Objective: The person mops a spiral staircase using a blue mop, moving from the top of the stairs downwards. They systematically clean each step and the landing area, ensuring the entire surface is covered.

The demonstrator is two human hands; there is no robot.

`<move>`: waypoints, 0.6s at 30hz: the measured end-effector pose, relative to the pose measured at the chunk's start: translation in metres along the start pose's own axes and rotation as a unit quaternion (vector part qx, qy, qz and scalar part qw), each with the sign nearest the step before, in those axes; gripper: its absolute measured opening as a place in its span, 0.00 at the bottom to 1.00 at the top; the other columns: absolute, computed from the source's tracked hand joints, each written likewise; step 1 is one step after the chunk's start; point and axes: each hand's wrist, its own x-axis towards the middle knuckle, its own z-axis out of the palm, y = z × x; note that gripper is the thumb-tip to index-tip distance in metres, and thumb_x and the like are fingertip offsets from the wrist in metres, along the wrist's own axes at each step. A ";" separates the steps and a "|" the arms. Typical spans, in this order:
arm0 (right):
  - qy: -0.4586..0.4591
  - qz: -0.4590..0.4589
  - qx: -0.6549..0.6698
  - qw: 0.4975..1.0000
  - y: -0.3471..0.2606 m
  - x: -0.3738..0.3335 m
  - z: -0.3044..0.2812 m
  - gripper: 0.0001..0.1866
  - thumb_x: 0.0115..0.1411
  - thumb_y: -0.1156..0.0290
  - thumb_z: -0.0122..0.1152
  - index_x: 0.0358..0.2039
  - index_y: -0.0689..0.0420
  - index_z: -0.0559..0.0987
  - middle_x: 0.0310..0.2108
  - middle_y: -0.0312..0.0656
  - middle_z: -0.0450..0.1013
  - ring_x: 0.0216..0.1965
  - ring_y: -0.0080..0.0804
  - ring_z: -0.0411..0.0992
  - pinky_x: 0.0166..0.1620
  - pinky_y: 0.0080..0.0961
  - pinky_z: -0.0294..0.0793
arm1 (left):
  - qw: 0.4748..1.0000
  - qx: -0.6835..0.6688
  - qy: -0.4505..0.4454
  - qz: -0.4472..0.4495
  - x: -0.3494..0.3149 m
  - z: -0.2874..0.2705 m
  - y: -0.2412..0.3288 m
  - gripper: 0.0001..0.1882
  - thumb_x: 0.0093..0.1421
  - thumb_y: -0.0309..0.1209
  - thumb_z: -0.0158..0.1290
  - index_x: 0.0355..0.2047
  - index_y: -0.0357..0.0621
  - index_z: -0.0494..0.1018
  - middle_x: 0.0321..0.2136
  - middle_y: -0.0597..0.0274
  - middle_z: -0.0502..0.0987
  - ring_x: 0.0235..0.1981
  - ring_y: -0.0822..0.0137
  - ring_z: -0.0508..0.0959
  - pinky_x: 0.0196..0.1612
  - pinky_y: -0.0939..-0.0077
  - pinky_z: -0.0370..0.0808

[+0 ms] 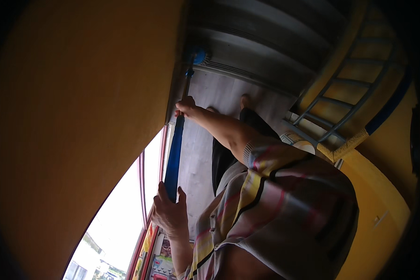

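A long-handled brush [174, 154] runs along the wall, with a wide blue grip and a thin dark pole. Its round blue head [199, 56] has pale bristles and meets the dark stair at the wall's foot. My right hand [185, 106] is closed around the pole just above the blue grip. Lower down, my left hand [171, 213] cups the end of the grip, thumb on one side and fingers on the other.
Dark steps [252, 51] rise ahead from a grey plank floor [198, 135]. A yellow-orange wall [88, 93] and a bright window [121, 200] lie on the left. A grey barred railing [340, 100] and a white bucket [304, 146] stand at right.
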 end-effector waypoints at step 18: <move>0.183 0.059 0.260 0.946 -0.055 -0.003 -0.155 0.05 0.51 0.85 0.45 0.29 0.68 0.62 0.14 0.50 0.63 0.13 0.38 0.68 0.13 0.32 0.74 | 0.958 -0.009 0.015 0.287 0.074 -0.073 0.093 0.22 0.43 0.36 0.65 0.39 0.47 0.74 0.31 0.57 0.79 0.30 0.58 0.80 0.37 0.64 0.78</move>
